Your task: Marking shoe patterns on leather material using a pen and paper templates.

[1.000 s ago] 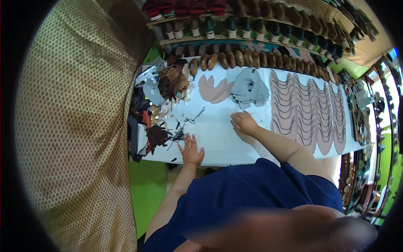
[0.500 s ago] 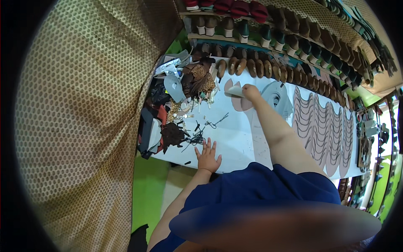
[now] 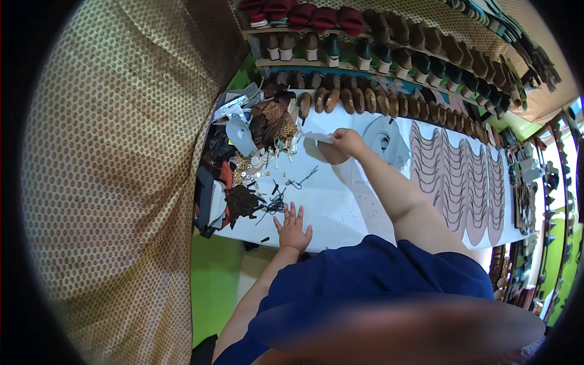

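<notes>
White surface (image 3: 331, 213) below rows of shoes (image 3: 324, 19)

Both hands are over the white surface. The left hand (image 3: 294, 232) is palm down near the front edge, with its fingers spread wide and nothing in it. The right hand (image 3: 348, 142) reaches far across and pinches the right end of a thin pale piece (image 3: 317, 137). That piece is tipped up, close to the back of the surface. Just under it, a pink piece (image 3: 334, 154) lies flat, and part of it is hidden.

Dark strings (image 3: 275, 204) lie in a tangle just past the left fingers. Beside them is a dark brown scrap (image 3: 242, 202). Farther back on the left, a messy heap (image 3: 278, 125) has brown and spotted bits, and a grey piece with a hole (image 3: 240, 135) lies by it.

Right of the right hand is a pile of grey shapes (image 3: 395, 143). Next come long pink strips (image 3: 451, 194) with dark wavy lines.

Brown foot-shaped blocks (image 3: 359, 102) stand in a row along the back. Above them, shelves hold red shoes and dark green ones with pale heels (image 3: 333, 48). On the left hangs a big gold curtain (image 3: 115, 182) with dark spots.
</notes>
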Tool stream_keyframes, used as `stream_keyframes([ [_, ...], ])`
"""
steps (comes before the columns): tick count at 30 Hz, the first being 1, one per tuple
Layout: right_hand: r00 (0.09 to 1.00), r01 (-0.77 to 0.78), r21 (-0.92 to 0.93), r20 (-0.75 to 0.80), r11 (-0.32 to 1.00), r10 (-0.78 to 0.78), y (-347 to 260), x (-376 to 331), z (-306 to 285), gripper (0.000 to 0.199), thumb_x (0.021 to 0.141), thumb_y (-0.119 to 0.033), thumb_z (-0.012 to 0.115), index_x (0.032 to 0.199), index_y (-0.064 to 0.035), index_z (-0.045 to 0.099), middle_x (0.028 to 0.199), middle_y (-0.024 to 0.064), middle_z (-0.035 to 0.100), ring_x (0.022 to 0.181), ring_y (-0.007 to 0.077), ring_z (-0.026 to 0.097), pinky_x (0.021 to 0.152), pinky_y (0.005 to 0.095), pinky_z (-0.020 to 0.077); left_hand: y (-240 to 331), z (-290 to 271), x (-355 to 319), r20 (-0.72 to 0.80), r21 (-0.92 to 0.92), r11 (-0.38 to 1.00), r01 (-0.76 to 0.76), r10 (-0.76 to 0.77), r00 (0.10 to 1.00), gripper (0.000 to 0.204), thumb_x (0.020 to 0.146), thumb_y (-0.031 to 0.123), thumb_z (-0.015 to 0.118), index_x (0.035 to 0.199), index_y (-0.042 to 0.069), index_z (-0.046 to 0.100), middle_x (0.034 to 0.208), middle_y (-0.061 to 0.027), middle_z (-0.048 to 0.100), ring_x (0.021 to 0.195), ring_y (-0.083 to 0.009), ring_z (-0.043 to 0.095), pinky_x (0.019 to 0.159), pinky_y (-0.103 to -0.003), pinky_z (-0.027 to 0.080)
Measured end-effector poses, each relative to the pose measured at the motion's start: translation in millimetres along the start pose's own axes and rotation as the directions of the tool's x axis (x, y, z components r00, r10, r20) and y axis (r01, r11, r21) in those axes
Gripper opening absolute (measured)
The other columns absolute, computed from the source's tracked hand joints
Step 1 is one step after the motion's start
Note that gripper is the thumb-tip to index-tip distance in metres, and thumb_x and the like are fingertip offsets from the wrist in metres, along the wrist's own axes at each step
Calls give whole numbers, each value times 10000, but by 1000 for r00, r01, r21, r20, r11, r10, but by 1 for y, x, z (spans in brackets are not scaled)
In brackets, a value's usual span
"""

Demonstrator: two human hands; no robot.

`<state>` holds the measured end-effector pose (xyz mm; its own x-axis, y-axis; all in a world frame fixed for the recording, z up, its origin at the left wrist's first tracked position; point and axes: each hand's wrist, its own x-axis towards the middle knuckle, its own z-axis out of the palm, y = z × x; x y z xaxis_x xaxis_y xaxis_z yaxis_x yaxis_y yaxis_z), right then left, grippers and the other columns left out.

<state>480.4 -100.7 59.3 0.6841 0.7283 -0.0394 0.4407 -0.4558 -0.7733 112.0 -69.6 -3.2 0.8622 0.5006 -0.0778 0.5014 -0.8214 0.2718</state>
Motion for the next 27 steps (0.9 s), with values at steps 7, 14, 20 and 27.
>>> stream_keyframes([
  [7,995,36,112,89,993,-46,-56,-79,-33,236,822,-237,677,987,-73,719,872,99,730,767,210,688,728,336,536,6,-5,-3,-32,29,1000,8,-7,999,782,851,449,575,1533,186,299,1628,-175,113,1502,-368,90,1127,-671,-5],
  [14,999,33,171,-22,985,-30,-77,-175,-56,259,830,-277,688,984,-71,718,886,96,733,766,215,692,730,341,536,46,-10,-6,-176,-100,995,17,-35,984,617,842,594,576,1347,240,592,1626,-198,72,1472,-487,42,1098,-715,1],
  [20,972,87,141,-229,986,-53,-40,-223,-63,249,841,-246,688,964,-30,706,893,144,708,806,265,685,760,356,531,102,-19,47,141,-602,786,143,-72,987,478,828,498,653,1180,181,711,1607,-233,141,1454,-530,1,1127,-652,99],
  [27,784,-99,484,-500,870,367,19,-263,-151,197,852,-156,663,933,22,685,784,102,674,731,177,605,684,328,474,97,-63,60,394,-912,154,381,64,917,423,834,307,651,1194,88,626,1349,-153,530,1330,-284,388,1078,-478,272],
])
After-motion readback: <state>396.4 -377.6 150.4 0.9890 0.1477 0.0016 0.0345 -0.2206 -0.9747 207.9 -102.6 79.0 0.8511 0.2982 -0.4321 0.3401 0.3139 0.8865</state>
